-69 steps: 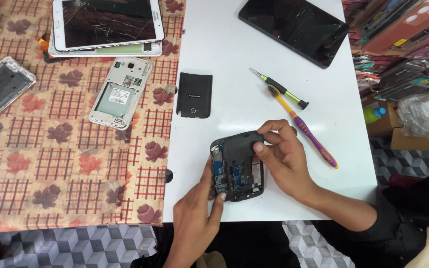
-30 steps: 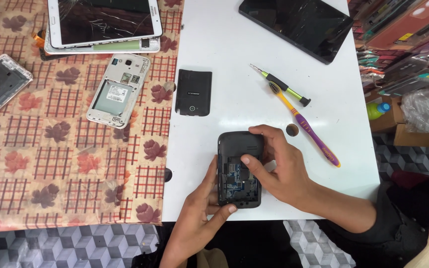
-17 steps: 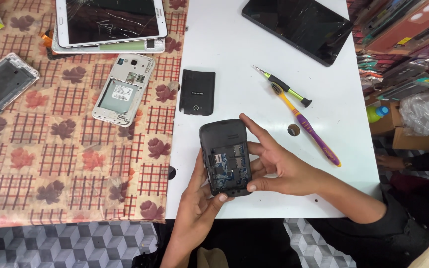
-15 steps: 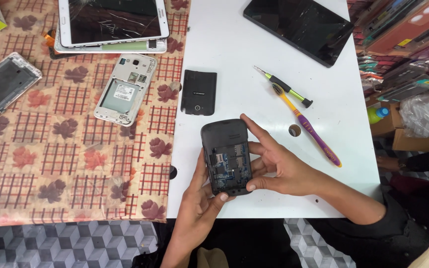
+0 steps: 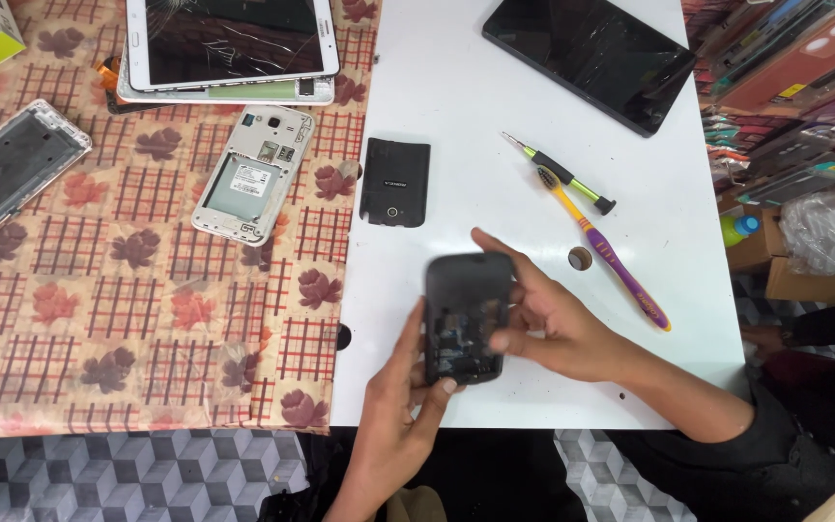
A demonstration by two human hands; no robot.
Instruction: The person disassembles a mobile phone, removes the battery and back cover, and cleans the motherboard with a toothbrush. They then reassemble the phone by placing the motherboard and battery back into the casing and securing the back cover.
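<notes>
two hands are on one small black phone with its back cover off (image 5: 466, 317), held just above the near edge of the white desk (image 5: 456, 116). left hand (image 5: 393, 416) comes up from below, thumb and fingers pinching the phone's lower left edge and bottom corner. right hand (image 5: 553, 324) wraps it from the right side, fingertips pressed on the right edge and one finger stretched along the top. so both hands are clamped on the same phone, insides facing up, bit blurry so can't make out the parts inside.

just right of the hands there's a small round brown coin-like thing (image 5: 580, 258) lying on the desk. past it, a yellow and purple toothbrush (image 5: 603, 251) lies diagonally, touching a green and black screwdriver (image 5: 562, 175) near its head. a black plastic back cover (image 5: 395, 182) lies flat beyond the phone, well apart from it.

further left on the checked leaf-print tablecloth (image 5: 99, 290): an opened white phone shell (image 5: 253, 174) and a cracked white tablet (image 5: 232, 43). far end of the desk has a black tablet (image 5: 591, 53).
</notes>
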